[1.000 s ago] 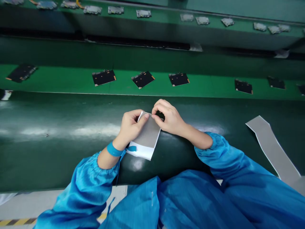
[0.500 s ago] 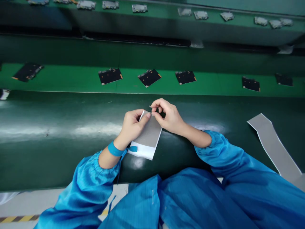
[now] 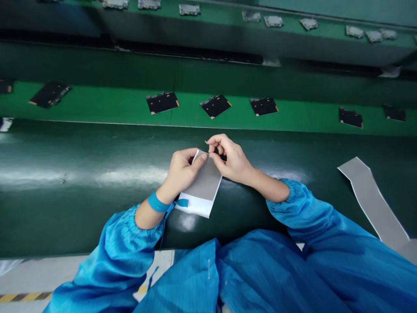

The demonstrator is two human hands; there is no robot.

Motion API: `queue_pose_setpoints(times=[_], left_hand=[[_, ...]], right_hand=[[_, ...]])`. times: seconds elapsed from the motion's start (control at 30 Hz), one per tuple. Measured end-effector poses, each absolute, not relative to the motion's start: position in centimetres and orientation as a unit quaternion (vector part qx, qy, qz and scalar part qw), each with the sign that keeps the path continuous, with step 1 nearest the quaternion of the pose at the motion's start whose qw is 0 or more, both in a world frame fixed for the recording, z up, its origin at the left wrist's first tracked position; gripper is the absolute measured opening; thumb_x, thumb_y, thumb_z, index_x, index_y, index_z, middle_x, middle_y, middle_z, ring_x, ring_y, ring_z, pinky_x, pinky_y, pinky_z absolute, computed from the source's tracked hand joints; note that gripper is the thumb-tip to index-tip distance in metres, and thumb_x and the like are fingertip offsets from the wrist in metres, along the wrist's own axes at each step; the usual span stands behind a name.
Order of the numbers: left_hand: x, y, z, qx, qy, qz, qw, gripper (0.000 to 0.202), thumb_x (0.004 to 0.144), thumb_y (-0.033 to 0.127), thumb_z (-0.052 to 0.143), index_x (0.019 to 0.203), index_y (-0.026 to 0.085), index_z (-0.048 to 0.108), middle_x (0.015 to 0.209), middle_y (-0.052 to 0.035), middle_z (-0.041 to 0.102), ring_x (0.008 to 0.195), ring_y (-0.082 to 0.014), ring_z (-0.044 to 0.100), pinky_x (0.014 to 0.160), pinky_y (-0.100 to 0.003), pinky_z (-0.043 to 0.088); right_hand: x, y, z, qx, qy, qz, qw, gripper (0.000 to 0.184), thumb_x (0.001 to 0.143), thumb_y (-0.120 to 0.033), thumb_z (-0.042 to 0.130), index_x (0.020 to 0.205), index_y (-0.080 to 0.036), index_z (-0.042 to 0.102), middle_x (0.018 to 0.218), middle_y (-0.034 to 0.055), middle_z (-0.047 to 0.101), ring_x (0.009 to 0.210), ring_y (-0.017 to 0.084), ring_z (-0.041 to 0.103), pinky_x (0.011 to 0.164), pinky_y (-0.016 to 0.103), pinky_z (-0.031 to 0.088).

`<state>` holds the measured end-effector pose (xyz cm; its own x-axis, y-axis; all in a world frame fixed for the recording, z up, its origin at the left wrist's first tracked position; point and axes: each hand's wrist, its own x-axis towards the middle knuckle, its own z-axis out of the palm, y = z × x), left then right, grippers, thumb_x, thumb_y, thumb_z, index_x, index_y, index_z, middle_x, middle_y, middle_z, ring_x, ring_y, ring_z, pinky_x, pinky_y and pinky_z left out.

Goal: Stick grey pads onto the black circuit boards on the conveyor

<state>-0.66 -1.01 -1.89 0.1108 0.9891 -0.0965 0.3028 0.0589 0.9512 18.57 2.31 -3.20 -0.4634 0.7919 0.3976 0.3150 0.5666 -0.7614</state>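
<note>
My left hand (image 3: pixel 181 172) grips the upper left edge of a grey sheet stack (image 3: pixel 203 184) with a white underside, held over the dark green bench (image 3: pixel 81 182). My right hand (image 3: pixel 229 158) pinches at the stack's top corner with thumb and forefinger, and a tiny grey bit sticks out above the fingertips. A blue band (image 3: pixel 157 203) circles my left wrist. Both arms wear blue sleeves.
Beyond the bench runs a bright green belt (image 3: pixel 114 108) carrying several dark boards, such as one board (image 3: pixel 162 102) and another board (image 3: pixel 215 106). A higher green shelf (image 3: pixel 221 21) holds several small grey parts. A long grey strip (image 3: pixel 371 198) lies at the right.
The dark boards on the belt have drifted to the right. My right-hand fingers lifted slightly at the stack's top corner; the left hand keeps its hold.
</note>
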Motion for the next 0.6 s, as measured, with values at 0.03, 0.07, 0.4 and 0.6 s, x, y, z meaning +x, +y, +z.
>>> queue_pose_setpoints(times=[0.03, 0.07, 0.4, 0.6], left_hand=[[-0.65, -1.0, -1.9, 0.581, 0.557, 0.368, 0.467, 0.041, 0.089, 0.048, 0.065, 0.062, 0.018, 0.054, 0.059, 0.0025, 0.042, 0.058, -0.0109, 0.034, 0.051, -0.025, 0.026], [-0.64, -0.99, -1.92, 0.582, 0.556, 0.368, 0.465, 0.042, 0.089, 0.048, 0.066, 0.062, 0.018, 0.053, 0.059, 0.0026, 0.041, 0.058, -0.0108, 0.033, 0.051, -0.025, 0.026], [-0.71, -0.95, -2.08, 0.578, 0.547, 0.37, 0.478, 0.041, 0.089, 0.049, 0.066, 0.064, 0.017, 0.058, 0.059, 0.0023, 0.044, 0.059, -0.0111, 0.035, 0.051, -0.026, 0.027], [-0.7, -0.94, -2.14, 0.637, 0.535, 0.353, 0.428, 0.037, 0.093, 0.043, 0.06, 0.065, 0.018, 0.055, 0.06, 0.002, 0.049, 0.059, -0.0125, 0.042, 0.056, -0.027, 0.032]], right_hand=[[18.54, 2.28, -3.24, -0.347, -0.799, 0.309, 0.382, 0.027, 0.094, -0.013, 0.052, 0.118, -0.024, 0.049, 0.095, 0.0038, 0.066, 0.086, 0.02, 0.062, 0.076, 0.036, 0.049], [18.5, 2.26, -3.3, -0.348, -0.801, 0.306, 0.379, 0.027, 0.094, -0.013, 0.052, 0.118, -0.024, 0.049, 0.095, 0.0039, 0.066, 0.086, 0.02, 0.062, 0.077, 0.036, 0.049], [18.43, 2.22, -3.45, -0.337, -0.799, 0.304, 0.394, 0.021, 0.1, -0.015, 0.047, 0.119, -0.023, 0.049, 0.097, 0.005, 0.064, 0.078, 0.018, 0.058, 0.074, 0.034, 0.049], [18.73, 2.46, -3.49, -0.376, -0.728, 0.387, 0.422, 0.021, 0.102, -0.022, 0.053, 0.122, -0.025, 0.05, 0.091, 0.0, 0.059, 0.061, 0.013, 0.044, 0.063, 0.03, 0.043]])
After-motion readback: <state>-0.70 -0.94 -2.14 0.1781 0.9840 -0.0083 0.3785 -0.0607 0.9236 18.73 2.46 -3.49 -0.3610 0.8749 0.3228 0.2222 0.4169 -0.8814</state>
